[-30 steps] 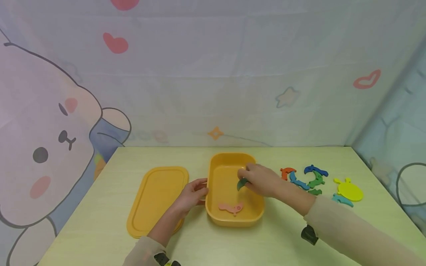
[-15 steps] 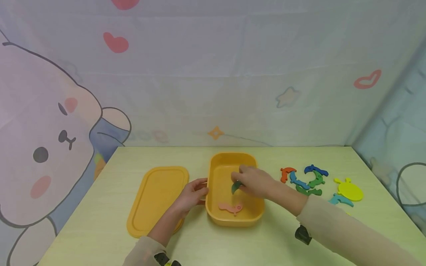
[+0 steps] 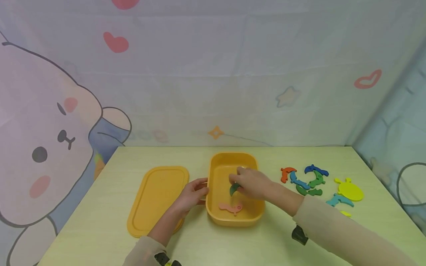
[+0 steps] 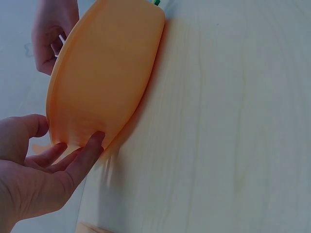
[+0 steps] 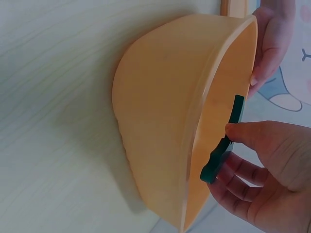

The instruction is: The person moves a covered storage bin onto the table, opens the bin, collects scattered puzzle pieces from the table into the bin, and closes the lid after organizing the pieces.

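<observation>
Thumb and fingertips of my right hand (image 3: 253, 183) pinch a dark green curved animal-shaped toy piece (image 5: 214, 162) over the orange plastic box (image 3: 235, 222). In the right wrist view the green piece overlaps the box's opening, its slim end pointing up. My left hand (image 3: 189, 195) touches the box's left side, one fingertip right at the rim and the other fingers spread against the outer wall, as the left wrist view shows. A pink animal-shaped piece (image 3: 230, 209) lies on the box floor toward the near end.
An orange lid (image 3: 159, 197) lies flat left of the box. To the right are several flat animal-shaped pieces: orange-red (image 3: 287, 173), blue (image 3: 298, 181), green (image 3: 308, 191), dark blue (image 3: 316, 169), teal (image 3: 340, 200) and a round yellow one (image 3: 350, 191). A printed curtain (image 3: 246, 74) hangs behind the table.
My right hand has moved left and slightly down over the box with the green piece, uncovering more pieces at the right. The left hand and the box have stayed put.
</observation>
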{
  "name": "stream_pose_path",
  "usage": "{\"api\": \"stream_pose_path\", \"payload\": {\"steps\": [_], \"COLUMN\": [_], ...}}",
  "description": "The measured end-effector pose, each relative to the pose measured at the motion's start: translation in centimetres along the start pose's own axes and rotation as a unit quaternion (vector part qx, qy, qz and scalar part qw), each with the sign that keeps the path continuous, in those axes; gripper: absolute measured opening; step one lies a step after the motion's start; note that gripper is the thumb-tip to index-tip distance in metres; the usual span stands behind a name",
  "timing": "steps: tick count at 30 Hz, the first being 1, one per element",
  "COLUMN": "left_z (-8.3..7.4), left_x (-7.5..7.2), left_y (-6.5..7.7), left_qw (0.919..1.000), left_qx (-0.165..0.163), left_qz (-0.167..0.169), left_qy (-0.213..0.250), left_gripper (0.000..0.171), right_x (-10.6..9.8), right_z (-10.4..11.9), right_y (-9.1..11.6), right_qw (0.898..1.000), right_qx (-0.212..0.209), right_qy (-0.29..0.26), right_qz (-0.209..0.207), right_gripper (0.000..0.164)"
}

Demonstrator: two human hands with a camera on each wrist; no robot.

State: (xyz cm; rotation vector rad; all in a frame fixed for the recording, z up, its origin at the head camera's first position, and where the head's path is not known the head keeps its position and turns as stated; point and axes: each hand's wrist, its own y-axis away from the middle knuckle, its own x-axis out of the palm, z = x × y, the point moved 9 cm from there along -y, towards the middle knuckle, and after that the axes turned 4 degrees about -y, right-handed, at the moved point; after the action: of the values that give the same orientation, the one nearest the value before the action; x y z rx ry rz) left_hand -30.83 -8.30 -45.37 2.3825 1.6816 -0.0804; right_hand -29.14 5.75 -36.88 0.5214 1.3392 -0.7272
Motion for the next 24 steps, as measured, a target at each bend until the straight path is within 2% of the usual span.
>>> {"api": "stream_pose_path", "payload": {"steps": [14, 24], "left_z": [0.28, 0.11], "left_x": [0.00, -0.01], "left_y": [-0.12, -0.03], "left_qw": [1.0000, 1.0000], "left_qx": [0.004, 0.002], "left_qz": [-0.004, -0.005], "left_qy": [0.002, 0.002], "left_gripper": [0.045, 0.045], "right_x": [0.46, 0.76], "right_z": [-0.13, -0.81], "right_y": [-0.08, -0.05], "right_qw": [1.000, 1.000], "right_qx": [-0.002, 0.017], "right_qy": [0.002, -0.005], "right_qz": [-0.002, 0.001], "right_gripper": [0.012, 0.014]}}
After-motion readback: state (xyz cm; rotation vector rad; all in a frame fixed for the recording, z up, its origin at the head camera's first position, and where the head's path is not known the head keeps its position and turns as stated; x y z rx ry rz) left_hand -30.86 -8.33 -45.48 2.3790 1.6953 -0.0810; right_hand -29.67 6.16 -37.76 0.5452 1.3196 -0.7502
